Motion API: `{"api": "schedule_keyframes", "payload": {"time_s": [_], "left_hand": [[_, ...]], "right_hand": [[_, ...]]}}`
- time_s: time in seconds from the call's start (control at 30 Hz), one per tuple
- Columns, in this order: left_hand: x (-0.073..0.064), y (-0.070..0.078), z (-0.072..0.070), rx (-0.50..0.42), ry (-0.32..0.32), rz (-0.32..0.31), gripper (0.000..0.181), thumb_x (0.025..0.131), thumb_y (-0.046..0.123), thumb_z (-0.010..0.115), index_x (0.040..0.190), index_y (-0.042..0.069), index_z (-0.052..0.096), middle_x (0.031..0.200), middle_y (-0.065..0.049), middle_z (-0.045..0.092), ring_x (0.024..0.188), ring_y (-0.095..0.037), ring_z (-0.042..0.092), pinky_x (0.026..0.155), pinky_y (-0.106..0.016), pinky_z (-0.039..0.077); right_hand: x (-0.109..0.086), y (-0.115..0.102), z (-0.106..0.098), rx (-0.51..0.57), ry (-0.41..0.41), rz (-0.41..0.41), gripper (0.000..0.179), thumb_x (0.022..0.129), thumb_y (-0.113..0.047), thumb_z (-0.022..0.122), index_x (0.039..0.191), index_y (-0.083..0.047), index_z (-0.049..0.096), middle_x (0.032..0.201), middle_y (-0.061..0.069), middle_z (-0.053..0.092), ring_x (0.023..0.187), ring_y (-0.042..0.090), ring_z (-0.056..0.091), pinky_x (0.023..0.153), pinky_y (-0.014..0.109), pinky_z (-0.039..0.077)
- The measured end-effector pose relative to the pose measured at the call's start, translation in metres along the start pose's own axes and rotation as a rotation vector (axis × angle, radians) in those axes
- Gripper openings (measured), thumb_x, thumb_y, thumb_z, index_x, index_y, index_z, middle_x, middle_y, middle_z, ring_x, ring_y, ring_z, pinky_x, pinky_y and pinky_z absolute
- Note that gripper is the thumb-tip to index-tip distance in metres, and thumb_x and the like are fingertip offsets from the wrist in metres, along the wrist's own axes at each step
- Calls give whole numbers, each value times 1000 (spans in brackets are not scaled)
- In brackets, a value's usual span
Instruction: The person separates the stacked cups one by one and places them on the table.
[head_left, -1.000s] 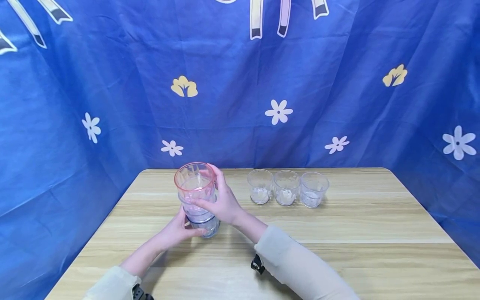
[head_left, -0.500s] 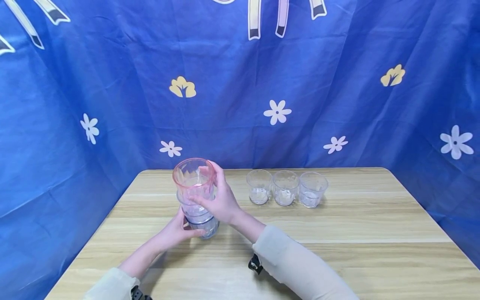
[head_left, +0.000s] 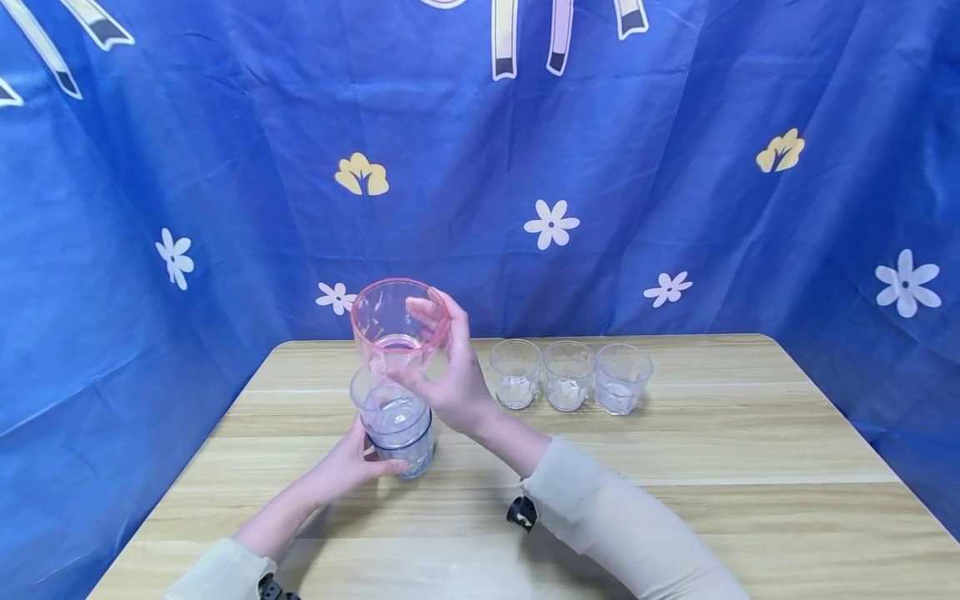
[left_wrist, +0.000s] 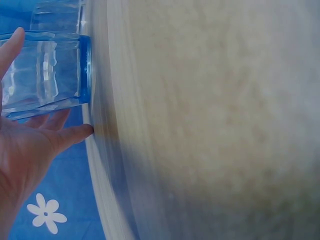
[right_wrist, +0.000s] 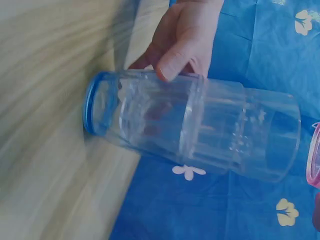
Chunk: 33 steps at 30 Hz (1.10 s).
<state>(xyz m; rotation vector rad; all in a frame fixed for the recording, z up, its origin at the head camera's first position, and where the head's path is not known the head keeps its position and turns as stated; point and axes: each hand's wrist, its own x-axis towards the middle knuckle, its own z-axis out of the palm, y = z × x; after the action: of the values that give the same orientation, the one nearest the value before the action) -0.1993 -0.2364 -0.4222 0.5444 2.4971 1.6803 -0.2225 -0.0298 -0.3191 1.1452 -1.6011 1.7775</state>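
In the head view my right hand (head_left: 457,379) grips a pink-rimmed clear cup (head_left: 393,321) above a stack of cups, its thumb on the near side. The pink base shows at the right edge of the right wrist view. Below it, a clear cup (head_left: 393,408) sits nested in a blue-tinted cup (head_left: 416,456) standing on the table. Around that lower cup my left hand (head_left: 352,463) is curled, thumb in front. In the left wrist view the blue cup (left_wrist: 50,70) lies between thumb and fingers. Part of the stack is hidden behind the hands.
Three clear cups stand in a row at the back of the wooden table (head_left: 675,517): a left one (head_left: 516,375), a middle one (head_left: 567,375) and a right one (head_left: 622,379). A blue patterned curtain (head_left: 450,233) hangs behind and at both sides.
My right hand has lifted the pink-rimmed cup up out of the stack. The left hand and the lower cups have stayed nearly in place.
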Motion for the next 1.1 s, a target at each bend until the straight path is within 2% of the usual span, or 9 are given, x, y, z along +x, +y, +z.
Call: {"api": "schedule_keyframes", "payload": {"time_s": [0.07,0.17,0.27,0.37,0.67,0.9,0.97,1.1], "left_hand": [[0,0,0,3,1,-2,98,78,5,79,149,4,12,139,-30,40,130,-52,35,103,-57,39],[0,0,0,4,-2,-4,98,78,5,79,150,5,12,139,-30,40,129,-52,35,103,-57,39],[0,-1,0,0,-3,0,98,78,5,79,150,5,13,140,-30,39,129,-52,35,103,-57,39],[0,-2,0,-6,-4,5,98,78,5,80,150,5,13,140,-31,39,129,-53,35,103,-58,39],[0,-2,0,-9,4,22,97,77,5,80,149,7,15,139,-29,40,129,-52,36,102,-58,39],[0,-2,0,-16,1,31,97,77,5,80,149,8,15,140,-28,40,130,-52,35,103,-59,38],[0,-2,0,-11,-2,32,97,77,5,80,149,8,15,140,-28,40,130,-52,35,103,-59,37],[0,-1,-1,-7,-4,26,98,77,5,80,149,8,14,140,-28,39,130,-52,34,104,-60,36]], "right_hand": [[1,-3,-6,-6,-5,-11,88,78,3,76,145,2,20,136,25,44,128,36,45,110,40,37],[0,-6,-15,-20,0,-14,86,86,-24,76,145,2,20,137,25,45,127,38,45,109,41,38],[-1,-8,-26,-36,19,-15,93,85,-50,69,144,3,21,136,25,45,126,38,46,108,43,40],[-5,-7,-38,-53,48,-18,96,84,-57,66,143,5,22,134,27,46,125,38,47,106,44,41],[-20,1,-76,-147,86,13,95,85,-53,68,144,4,21,135,28,45,127,36,46,106,44,40],[-43,5,-103,-209,78,118,91,84,-46,72,145,1,23,137,26,45,127,34,45,102,51,42],[-51,6,-110,-214,69,166,87,84,-36,76,145,-1,23,138,24,46,127,34,46,101,53,42],[-64,6,-120,-206,65,296,83,79,-4,78,142,-1,25,138,23,46,127,33,46,102,55,41]]}}
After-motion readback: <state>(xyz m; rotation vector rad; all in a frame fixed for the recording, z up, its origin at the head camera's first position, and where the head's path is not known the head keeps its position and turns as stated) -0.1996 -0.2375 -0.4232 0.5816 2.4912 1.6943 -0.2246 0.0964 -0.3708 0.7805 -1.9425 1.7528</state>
